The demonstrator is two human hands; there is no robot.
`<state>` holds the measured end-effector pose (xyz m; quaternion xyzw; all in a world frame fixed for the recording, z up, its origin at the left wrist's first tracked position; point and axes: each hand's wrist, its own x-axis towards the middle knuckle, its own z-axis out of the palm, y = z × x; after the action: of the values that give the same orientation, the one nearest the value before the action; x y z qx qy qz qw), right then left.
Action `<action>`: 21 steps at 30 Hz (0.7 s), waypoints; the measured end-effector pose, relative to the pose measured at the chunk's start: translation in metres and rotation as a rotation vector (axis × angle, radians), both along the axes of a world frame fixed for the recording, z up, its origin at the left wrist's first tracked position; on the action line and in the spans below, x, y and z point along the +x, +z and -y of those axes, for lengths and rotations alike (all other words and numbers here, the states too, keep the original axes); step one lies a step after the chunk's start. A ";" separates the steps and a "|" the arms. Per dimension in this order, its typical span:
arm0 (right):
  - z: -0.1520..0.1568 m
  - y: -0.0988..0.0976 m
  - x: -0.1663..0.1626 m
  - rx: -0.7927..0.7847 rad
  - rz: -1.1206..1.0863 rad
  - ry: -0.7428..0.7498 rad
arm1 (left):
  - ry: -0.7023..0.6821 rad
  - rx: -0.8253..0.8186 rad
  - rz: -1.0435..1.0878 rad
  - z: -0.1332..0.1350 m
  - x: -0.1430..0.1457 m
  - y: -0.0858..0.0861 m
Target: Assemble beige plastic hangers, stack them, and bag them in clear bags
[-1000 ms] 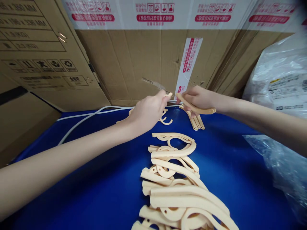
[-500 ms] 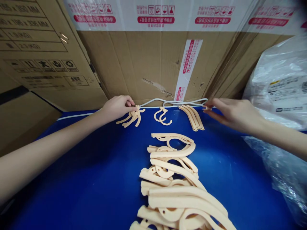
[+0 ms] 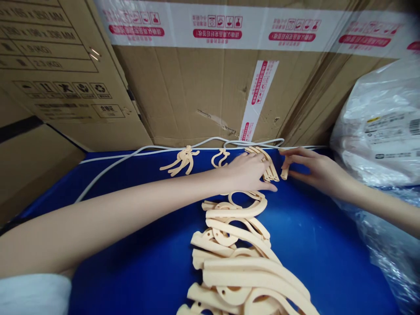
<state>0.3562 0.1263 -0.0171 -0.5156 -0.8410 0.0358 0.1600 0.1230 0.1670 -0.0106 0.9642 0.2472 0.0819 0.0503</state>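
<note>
My left hand lies across the small row of curved cream plastic hanger arms near the back of the blue table. Its fingers rest on them and its thumb sticks out apart. Just to the right, my right hand pinches a single hanger arm between thumb and fingers. Left of the row sit a few cream hooks, partly covered by my left hand. Farther left is a bunch of cream hooks. A long pile of folded cream hangers runs toward me in the middle.
A white cable runs along the table's back edge, looping at the left. Cardboard boxes wall off the back and left side. At the right stands a plastic-wrapped package with loose clear film below it. The tabletop is blue.
My left hand has left the hook bunch and moved right onto the row of hanger arms. My right hand now holds its hanger arm upright beside that row.
</note>
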 end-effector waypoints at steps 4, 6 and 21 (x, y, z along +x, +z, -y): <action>-0.002 -0.003 0.008 -0.164 -0.122 0.025 | 0.003 0.006 -0.023 0.002 -0.001 -0.002; -0.004 -0.003 0.006 -0.245 -0.180 0.039 | -0.022 0.004 -0.030 0.004 -0.004 -0.002; -0.023 0.007 -0.009 -0.297 -0.281 -0.086 | -0.058 -0.040 0.016 -0.005 -0.011 -0.001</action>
<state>0.3471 0.1491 -0.0100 -0.5587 -0.7732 0.2243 0.1994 0.1120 0.1720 -0.0112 0.9691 0.2202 0.0834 0.0737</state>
